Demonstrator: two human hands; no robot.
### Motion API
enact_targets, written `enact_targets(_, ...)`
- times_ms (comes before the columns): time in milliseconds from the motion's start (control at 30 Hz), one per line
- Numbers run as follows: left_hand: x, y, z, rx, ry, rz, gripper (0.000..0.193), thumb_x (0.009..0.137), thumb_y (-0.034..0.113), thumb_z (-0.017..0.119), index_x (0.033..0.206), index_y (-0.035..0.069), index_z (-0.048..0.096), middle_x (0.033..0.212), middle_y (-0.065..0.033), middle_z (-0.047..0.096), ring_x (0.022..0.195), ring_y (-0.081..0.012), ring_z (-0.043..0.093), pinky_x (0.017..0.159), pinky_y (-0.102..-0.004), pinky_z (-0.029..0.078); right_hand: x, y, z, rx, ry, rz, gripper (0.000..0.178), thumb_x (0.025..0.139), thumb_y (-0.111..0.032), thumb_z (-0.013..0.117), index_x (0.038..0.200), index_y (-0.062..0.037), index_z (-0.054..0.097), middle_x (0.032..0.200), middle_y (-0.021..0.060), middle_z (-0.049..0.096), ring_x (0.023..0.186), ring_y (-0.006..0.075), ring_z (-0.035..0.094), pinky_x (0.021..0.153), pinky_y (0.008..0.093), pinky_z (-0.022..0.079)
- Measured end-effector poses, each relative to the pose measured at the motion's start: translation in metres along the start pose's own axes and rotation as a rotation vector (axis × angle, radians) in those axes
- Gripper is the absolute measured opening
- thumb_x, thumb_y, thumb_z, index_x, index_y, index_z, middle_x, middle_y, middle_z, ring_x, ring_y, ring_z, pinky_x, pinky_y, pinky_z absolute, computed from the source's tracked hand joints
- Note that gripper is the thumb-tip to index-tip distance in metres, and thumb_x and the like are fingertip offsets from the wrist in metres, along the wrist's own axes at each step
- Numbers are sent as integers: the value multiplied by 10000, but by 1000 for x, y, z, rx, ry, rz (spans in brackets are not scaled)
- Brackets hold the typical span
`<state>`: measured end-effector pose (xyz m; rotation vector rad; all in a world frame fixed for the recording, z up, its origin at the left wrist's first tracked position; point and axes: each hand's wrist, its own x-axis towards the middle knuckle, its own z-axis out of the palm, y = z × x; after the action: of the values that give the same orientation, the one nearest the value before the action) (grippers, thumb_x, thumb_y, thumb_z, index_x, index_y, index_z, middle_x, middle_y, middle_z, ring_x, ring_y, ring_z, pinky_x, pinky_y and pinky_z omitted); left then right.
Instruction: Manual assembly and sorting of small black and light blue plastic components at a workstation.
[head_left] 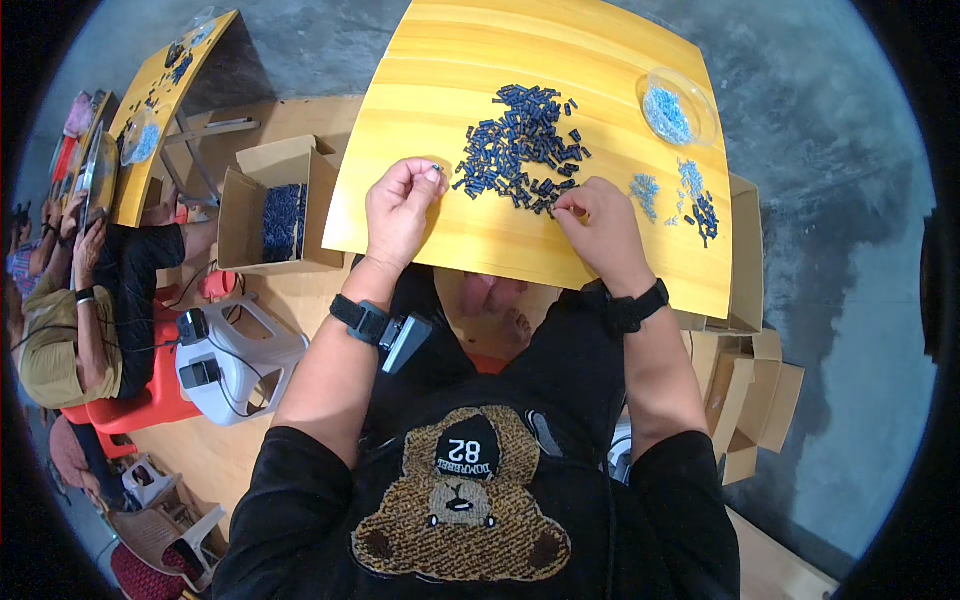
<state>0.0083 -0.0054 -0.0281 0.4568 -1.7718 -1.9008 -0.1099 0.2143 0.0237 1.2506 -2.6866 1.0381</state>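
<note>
My left hand is raised over the yellow table, thumb and forefinger pinched on a tiny dark piece, too small to make out fully. At the near right edge of a heap of small black cylindrical parts, my right hand is closed, thumb and fingertips together. Whatever lies between those fingertips is hidden or too small to name. To the right of that hand are a small pile of light blue pieces, another strip of light blue pieces and a little group of black parts.
A clear round dish of light blue pieces stands at the table's far right. A cardboard box of dark parts sits left of the table; further boxes stand right. A white stool and another seated person are at left.
</note>
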Motion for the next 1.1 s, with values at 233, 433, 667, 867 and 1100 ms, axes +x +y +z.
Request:
enact_targets(233,0,0,0,3,9,3,115,910,126,545,947,21,573,842,-42,633,758,-92,569,702,-214,448,-16,8,-3,35,-22,54,86,730,-110,610,722,-28,634,708,126,561,732,301,559,653,384,454)
enact_targets(433,0,5,4,-10,46,-10,98,895,73,542,911,-16,581,794,-38,618,727,-90,557,689,-219,458,-19,13,-2,82,-13,55,73,726,-100,618,728,-29,635,717,124,563,725,301,563,645,379,461)
enact_targets(667,0,1,3,-12,33,-9,104,896,88,550,928,-6,582,803,-38,624,733,-89,558,687,-217,457,-23,21,-2,163,-13,133,50,715,-76,635,738,-33,639,699,106,551,658,249,564,599,333,464)
enact_targets(867,0,0,2,-2,23,-13,128,904,124,552,961,12,573,851,-45,626,756,-99,570,694,-215,447,-25,22,-6,219,77,125,49,718,-56,635,752,-21,636,729,98,578,633,217,567,571,300,457)
enact_targets(1100,0,1,2,15,17,-3,126,906,126,550,956,13,573,851,-42,625,760,-98,569,692,-215,444,-23,32,-10,157,164,126,41,730,-45,635,757,-14,634,727,105,577,641,219,572,565,295,454)
